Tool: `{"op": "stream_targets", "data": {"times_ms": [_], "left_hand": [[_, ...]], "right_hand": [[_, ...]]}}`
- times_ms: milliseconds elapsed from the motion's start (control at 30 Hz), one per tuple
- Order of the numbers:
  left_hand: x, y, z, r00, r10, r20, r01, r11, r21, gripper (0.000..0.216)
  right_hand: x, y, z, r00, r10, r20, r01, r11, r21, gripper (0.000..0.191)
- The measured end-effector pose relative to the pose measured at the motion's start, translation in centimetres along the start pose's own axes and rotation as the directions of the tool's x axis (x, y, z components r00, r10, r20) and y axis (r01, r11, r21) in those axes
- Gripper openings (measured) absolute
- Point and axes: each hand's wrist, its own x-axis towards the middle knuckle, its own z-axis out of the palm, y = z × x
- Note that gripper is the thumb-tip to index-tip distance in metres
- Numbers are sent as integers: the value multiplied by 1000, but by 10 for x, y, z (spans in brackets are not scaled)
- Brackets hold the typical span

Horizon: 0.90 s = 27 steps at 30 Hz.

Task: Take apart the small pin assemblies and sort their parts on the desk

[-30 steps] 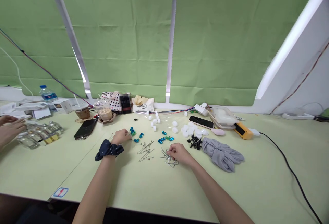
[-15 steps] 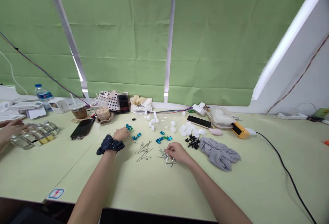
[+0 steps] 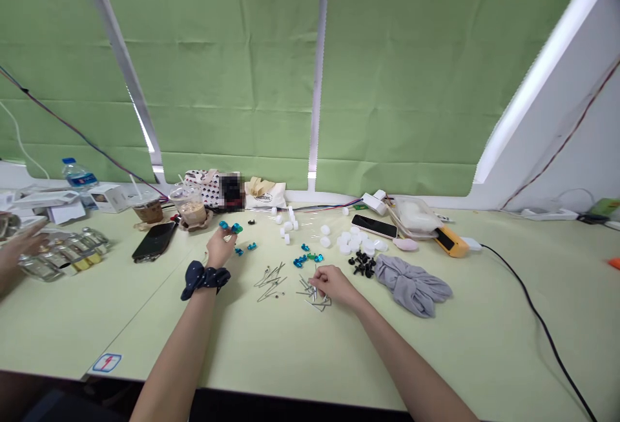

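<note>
My left hand (image 3: 220,244), with a dark blue scrunchie (image 3: 205,277) on its wrist, is lifted off the table and pinches a small blue-green bead piece (image 3: 230,227) between its fingertips. More blue beads (image 3: 245,249) lie just right of it on the pale green table (image 3: 290,351). My right hand (image 3: 333,282) rests on a pile of thin metal pins (image 3: 314,293), its fingers closed on one or more of them. A second pile of pins (image 3: 271,280) lies between my hands. Another cluster of blue and green beads (image 3: 307,256) sits beyond the pins.
White caps (image 3: 356,242), black parts (image 3: 363,263) and a grey cloth (image 3: 411,285) lie to the right. Two phones (image 3: 154,240) (image 3: 374,226), drink cups (image 3: 190,209) and a black cable (image 3: 533,315) are about. Another person's hand (image 3: 19,244) is at glass bottles (image 3: 62,254) far left.
My left hand rose from the table with a blue-green bead piece, moving up and slightly left. My right hand stayed on the pins. The camera shifted a little.
</note>
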Motion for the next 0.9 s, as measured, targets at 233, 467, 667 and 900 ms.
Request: {"op": "stream_targets", "data": {"times_ms": [233,467,667,900], "left_hand": [[-11,15,-8,998,8,-67,-41,856,-515,24],[-5,8,-16,998,-42,-53,-12,658,-753,32],[-5,11,-19,991,-79,104,128,406,-905,30],[-25,70,-6,920,87,382,389,-80,-918,8]], "right_hand": [[-2,-2,0,1000,10,0,-10,1000,-15,21],[-2,-3,0,1000,3,-2,-3,1000,-12,22],[-2,-1,0,1000,7,0,-7,1000,7,23],[-1,-11,1,998,-15,-58,30,962,271,32]]}}
